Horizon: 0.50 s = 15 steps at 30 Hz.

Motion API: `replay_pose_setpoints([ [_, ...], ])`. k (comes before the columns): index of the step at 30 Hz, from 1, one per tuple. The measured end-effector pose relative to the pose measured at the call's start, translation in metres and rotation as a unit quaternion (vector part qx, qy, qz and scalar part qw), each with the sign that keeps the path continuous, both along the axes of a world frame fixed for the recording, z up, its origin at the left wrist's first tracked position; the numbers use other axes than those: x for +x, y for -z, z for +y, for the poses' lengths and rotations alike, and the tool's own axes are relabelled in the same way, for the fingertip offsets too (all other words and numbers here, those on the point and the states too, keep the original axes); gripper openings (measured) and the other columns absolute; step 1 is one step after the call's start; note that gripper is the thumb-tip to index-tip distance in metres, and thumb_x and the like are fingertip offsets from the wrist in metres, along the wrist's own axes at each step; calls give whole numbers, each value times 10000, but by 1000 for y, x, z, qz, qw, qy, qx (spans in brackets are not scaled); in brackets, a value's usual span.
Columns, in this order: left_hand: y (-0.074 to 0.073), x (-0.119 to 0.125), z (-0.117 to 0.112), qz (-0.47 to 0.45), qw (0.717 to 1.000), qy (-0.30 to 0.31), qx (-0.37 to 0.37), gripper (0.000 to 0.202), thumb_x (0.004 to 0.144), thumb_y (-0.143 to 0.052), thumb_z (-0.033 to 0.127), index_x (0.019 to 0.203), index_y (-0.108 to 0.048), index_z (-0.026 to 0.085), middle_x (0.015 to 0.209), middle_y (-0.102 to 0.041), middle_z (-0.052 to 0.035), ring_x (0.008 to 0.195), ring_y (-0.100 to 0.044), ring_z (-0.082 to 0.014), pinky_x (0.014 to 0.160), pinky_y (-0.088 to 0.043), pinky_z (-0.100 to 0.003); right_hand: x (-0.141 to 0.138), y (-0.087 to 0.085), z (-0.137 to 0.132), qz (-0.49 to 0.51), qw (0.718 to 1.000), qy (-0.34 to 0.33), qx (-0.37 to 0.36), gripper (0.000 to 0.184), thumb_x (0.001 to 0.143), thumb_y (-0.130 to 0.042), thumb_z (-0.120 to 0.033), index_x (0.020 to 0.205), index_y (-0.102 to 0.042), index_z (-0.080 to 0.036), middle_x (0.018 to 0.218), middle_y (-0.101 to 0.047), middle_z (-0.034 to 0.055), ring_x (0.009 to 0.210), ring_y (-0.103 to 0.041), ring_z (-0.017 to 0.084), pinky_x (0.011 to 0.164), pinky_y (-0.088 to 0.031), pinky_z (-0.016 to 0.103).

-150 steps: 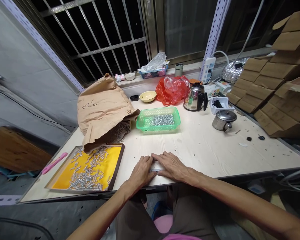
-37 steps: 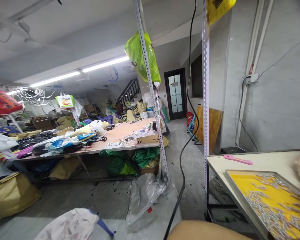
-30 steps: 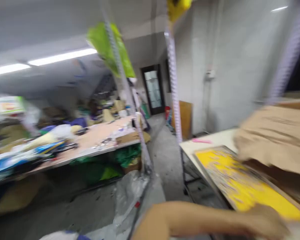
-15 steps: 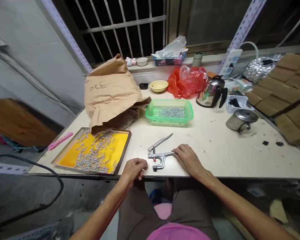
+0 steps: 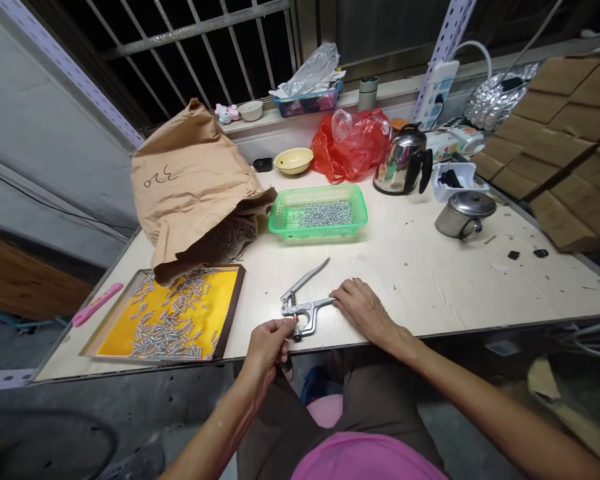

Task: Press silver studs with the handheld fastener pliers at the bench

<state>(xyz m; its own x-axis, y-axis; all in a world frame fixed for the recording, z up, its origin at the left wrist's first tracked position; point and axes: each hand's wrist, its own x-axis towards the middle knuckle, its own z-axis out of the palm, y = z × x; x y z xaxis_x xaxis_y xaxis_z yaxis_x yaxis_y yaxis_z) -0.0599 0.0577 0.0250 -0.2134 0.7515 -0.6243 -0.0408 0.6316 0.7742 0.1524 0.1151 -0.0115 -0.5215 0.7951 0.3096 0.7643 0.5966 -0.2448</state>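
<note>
Silver hand pliers point(image 5: 304, 297) lie on the white table point(image 5: 430, 280) near its front edge, handles spread. My right hand point(image 5: 361, 308) rests on the table with its fingers on the lower handle. At the front edge my left hand point(image 5: 269, 339) is curled, its fingertips pinched right at the plier jaw; whether they hold something small I cannot make out. A yellow-lined tray point(image 5: 167, 322) strewn with several small metal pieces lies to the left. A green basket point(image 5: 318, 213) with more metal pieces stands behind the pliers.
A torn brown paper sack point(image 5: 195, 187) spills metal parts onto the tray. Farther back stand a yellow bowl point(image 5: 293, 161), red plastic bag point(image 5: 350, 143), steel kettle point(image 5: 401, 169) and lidded metal mug point(image 5: 463, 215). Cardboard boxes point(image 5: 565, 153) stack at right. A pink knife point(image 5: 97, 304) lies at left.
The view swung from the room back to the table. The pliers now lie on the table, my right hand on a handle. My left hand moved up to the plier jaw.
</note>
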Motion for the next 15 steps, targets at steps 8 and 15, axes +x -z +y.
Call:
replay_pose_setpoints([
  [8,-1,4,0,18,1000,-4,-25,614,415,-785,609,718,-531,139,368,-409,67,318,-314,-52,302,-248,-133,0,0,1,-3,1000,2,-3,47,920,-605,-132,949,-624,-164,882,-489,65,840,-420,235,734,-337,324],
  [15,-8,5,2,48,997,33,-56,555,431,-733,614,635,-487,160,358,-400,61,310,-300,-48,303,-278,-140,-2,-1,2,-18,1000,9,0,43,900,-646,-138,889,-613,-163,876,-497,62,838,-419,239,726,-322,327],
])
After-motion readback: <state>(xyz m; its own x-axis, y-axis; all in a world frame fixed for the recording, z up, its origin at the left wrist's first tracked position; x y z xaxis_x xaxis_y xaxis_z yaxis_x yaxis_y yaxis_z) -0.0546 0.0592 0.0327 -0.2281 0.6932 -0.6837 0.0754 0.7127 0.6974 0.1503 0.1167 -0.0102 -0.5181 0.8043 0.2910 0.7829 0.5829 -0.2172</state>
